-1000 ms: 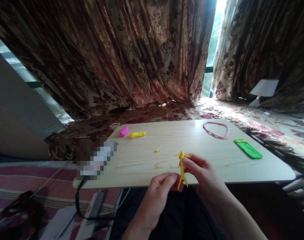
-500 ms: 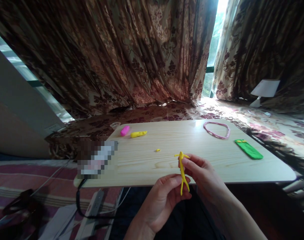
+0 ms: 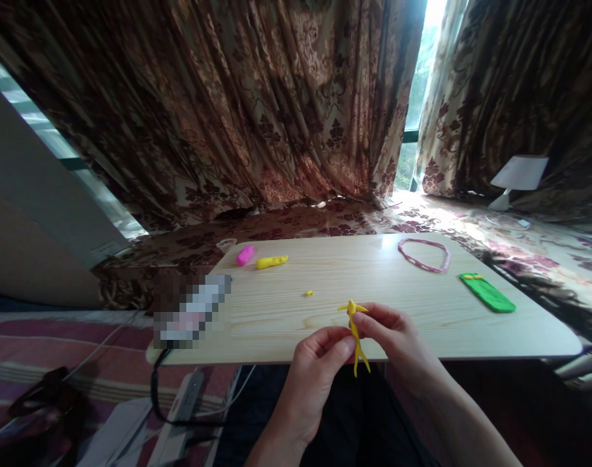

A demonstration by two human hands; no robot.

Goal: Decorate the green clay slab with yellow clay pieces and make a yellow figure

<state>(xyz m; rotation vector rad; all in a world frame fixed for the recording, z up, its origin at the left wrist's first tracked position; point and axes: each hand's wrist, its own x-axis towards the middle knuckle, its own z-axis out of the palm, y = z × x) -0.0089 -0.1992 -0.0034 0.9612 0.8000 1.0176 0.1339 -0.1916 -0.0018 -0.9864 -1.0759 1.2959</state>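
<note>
A small yellow modelling clay figure (image 3: 355,336), with two thin arms and two splayed legs, is held upright above the table's near edge. My right hand (image 3: 395,331) pinches its upper body between thumb and fingers. Lower down, the thumb and forefinger of my left hand (image 3: 319,363) close on the side of its trunk; my thumb hides part of the contact. A tiny yellow clay bit (image 3: 308,294) lies on the tabletop beyond my hands.
On the pale wooden table (image 3: 344,266) lie a pink clay lump (image 3: 245,255), a yellow clay piece (image 3: 272,261), a pink twisted ring (image 3: 424,268) and a flat green clay piece (image 3: 490,295). A blurred-out item (image 3: 198,308) sits at the left. A white lamp (image 3: 519,172) stands beyond.
My left hand has moved from the figure's legs up to its trunk, its fingers now closer together. The figure's legs have shifted slightly; my right hand keeps its pinch.
</note>
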